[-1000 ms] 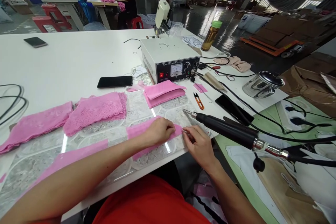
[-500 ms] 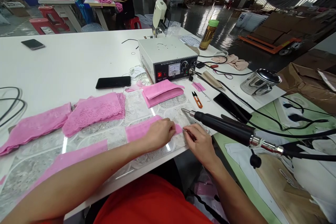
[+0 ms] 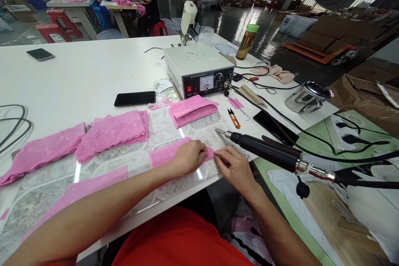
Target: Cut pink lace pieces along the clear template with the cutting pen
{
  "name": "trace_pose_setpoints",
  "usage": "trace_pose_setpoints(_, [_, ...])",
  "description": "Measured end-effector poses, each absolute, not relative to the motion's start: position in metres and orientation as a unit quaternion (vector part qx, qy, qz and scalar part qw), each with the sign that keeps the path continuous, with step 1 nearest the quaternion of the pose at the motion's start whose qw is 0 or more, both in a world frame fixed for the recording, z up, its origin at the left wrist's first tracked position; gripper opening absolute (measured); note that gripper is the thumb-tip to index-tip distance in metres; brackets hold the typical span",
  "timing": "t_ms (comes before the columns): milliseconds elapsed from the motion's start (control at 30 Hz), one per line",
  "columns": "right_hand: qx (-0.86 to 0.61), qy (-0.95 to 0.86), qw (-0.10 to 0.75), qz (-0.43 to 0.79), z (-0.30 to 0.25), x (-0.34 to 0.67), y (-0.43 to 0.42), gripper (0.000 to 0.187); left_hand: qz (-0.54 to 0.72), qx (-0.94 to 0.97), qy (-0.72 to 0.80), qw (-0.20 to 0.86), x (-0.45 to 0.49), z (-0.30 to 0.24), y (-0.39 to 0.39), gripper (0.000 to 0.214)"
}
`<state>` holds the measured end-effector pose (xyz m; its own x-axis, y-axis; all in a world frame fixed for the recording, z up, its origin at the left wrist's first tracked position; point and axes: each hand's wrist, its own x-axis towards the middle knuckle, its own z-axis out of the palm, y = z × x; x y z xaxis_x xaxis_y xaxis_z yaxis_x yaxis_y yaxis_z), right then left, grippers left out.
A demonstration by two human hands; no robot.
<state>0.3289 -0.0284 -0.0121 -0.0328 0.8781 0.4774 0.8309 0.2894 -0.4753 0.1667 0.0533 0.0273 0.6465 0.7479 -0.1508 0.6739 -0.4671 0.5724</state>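
A strip of pink fabric (image 3: pixel 163 156) lies on the patterned grey-and-white surface near the table's front edge. My left hand (image 3: pixel 190 157) rests on the strip, fingers curled closed and pressing it down. The strip's narrow right end comes out past those fingers. At that end my right hand (image 3: pixel 233 168) is closed in a pinch, fingertips touching the fabric's tip; a small dark thing seems to be between the fingers, too hidden to name. Just above the right hand lies a black pen-like tool (image 3: pixel 264 147) with a metal tip and a cable.
Folded pink fabric (image 3: pixel 193 110) lies beyond my hands, with stacked pink lace pieces (image 3: pixel 114 133) to the left. Orange thread snips (image 3: pixel 233 119), a dark phone (image 3: pixel 134 98) and a white control box (image 3: pixel 199 66) are farther back. A metal mug (image 3: pixel 307 97) stands right.
My right hand has shifted slightly left, its fingertips now against the strip's end. My left hand stays almost in place.
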Motion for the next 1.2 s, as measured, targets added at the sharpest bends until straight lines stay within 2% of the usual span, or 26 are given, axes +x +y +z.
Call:
trace_pose_setpoints(133, [-0.592,-0.720,0.361,0.021,-0.010,0.328,-0.023,0.013,0.066,0.848,0.417,0.321,0.167,0.028,0.054,0.019])
trace_pose_setpoints(233, [-0.581,-0.728,0.363,0.012,-0.007,0.327,-0.018,0.014,0.078,0.839,0.417,0.340,0.166,0.029,0.053,0.007])
trace_pose_setpoints(433, [-0.561,-0.726,0.398,0.007,-0.004,0.321,-0.014,0.016,0.130,0.816,0.423,0.372,0.164,0.027,0.052,0.011])
trace_pose_setpoints(533, [-0.576,-0.723,0.380,0.010,-0.010,0.320,-0.015,0.018,0.167,0.785,0.437,0.406,0.162,0.026,0.054,0.011])
trace_pose_setpoints(667, [-0.580,-0.734,0.352,0.005,-0.018,0.322,-0.017,0.011,0.230,0.716,0.470,0.462,0.146,0.036,0.061,0.011])
trace_pose_setpoints(833, [-0.571,-0.746,0.343,-0.010,-0.021,0.322,-0.019,0.010,0.333,0.586,0.525,0.519,0.079,0.057,0.064,0.017])
trace_pose_setpoints(1033, [-0.546,-0.766,0.337,-0.035,-0.020,0.330,-0.019,0.010,0.466,0.398,0.617,0.494,-0.030,0.056,0.028,0.030])
trace_pose_setpoints(1200, [-0.494,-0.797,0.342,-0.064,0.002,0.308,-0.016,0.016,0.544,0.273,0.622,0.492,-0.070,0.039,-0.023,0.039])
